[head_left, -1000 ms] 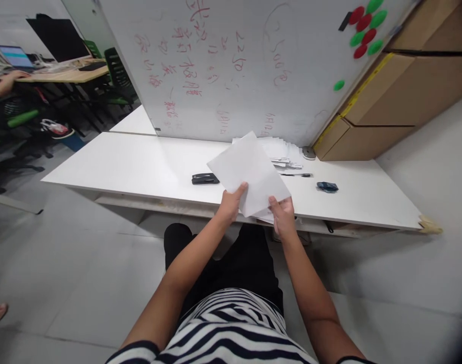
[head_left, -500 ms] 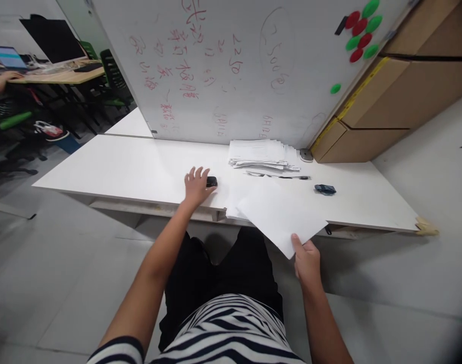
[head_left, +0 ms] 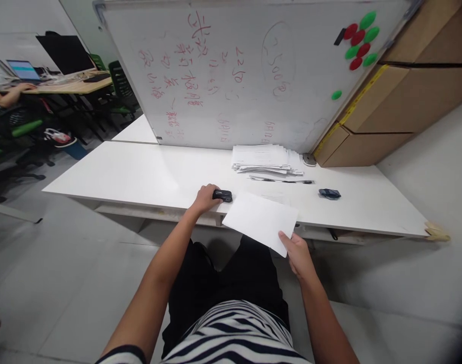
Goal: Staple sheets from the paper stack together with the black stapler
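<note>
On the desk (head_left: pixel 158 169), left hand (head_left: pixel 205 198) apparently grips stapler (head_left: pixel 224 195); right hand (head_left: pixel 301 257) holds paper (head_left: pixel 259 220).

With the stapler (head_left: pixel 224 195) as landmark, we note that its left end is hidden by the left fingers (head_left: pixel 208 190). To its right, the right fingers (head_left: pixel 299 241), thumb excepted, are partly lost to us beneath the held sheet (head_left: pixel 259 220). Behind it, we find the print on the paper stack (head_left: pixel 267 157) too small to read. Far to its left, a co-worker (head_left: pixel 5 98) is cut off by the picture's edge.
</note>
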A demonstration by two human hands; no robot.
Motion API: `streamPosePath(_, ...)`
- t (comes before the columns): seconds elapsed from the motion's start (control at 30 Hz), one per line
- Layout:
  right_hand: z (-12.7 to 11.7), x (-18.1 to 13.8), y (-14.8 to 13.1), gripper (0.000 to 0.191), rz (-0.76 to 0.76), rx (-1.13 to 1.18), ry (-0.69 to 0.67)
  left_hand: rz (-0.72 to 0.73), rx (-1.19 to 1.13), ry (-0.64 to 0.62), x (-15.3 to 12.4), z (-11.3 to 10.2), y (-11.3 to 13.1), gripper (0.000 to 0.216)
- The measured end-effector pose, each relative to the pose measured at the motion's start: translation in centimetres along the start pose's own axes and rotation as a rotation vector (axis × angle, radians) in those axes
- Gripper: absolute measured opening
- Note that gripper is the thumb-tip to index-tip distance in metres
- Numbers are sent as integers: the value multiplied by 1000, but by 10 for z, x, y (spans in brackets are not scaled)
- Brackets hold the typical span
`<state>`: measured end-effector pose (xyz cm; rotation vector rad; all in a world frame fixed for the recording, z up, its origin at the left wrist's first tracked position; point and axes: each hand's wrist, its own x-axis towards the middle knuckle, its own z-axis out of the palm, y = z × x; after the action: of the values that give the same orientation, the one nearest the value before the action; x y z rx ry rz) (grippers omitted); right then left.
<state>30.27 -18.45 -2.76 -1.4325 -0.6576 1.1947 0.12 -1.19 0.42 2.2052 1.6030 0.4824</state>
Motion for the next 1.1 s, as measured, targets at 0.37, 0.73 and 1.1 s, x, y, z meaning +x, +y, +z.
streamPosePath(0.37, 29, 10, -2, 47, 8, 3, -120, 18, -96, -68, -3, -8, 1, 37)
streamPosePath(0.73, 46, 1, -9, 46, -6, -80, -156, -2, -171, -485, 15, -55, 13, 49)
streamPosePath(1.1, 46, 7, -5, 49, -209, -330, -24, 81, -17, 232, 29, 35, 53, 52)
